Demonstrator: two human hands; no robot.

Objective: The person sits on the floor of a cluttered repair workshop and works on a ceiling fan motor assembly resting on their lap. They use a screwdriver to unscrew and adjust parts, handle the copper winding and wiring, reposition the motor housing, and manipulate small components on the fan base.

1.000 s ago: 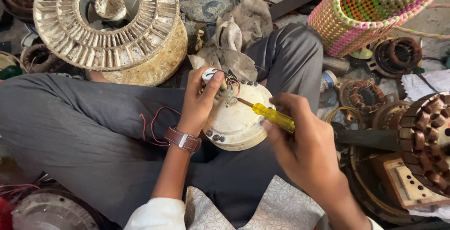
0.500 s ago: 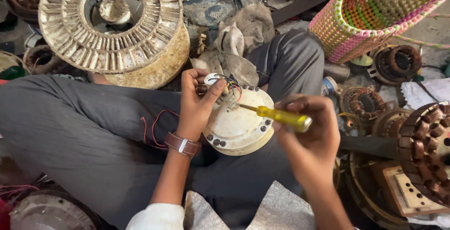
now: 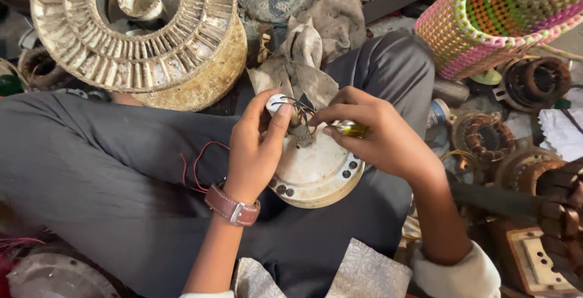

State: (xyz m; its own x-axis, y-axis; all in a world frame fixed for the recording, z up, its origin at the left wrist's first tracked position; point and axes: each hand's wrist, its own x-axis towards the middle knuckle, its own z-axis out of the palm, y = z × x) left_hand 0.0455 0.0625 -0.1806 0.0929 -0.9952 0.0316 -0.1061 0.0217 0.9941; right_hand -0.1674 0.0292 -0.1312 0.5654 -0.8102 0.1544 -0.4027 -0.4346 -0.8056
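The left hand [image 3: 258, 146] pinches a white capacitor [image 3: 277, 104] at the round motor cover's [image 3: 319, 170] eleven o'clock edge, while the right hand [image 3: 379, 137] pinches a yellow-handled screwdriver [image 3: 349, 130] at one o'clock.

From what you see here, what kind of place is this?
Probably a small repair workshop for fan motors, with the work done seated on the floor. The left hand steadies a round white motor housing on the lap. Copper-wound stators and a large finned metal rotor lie around.
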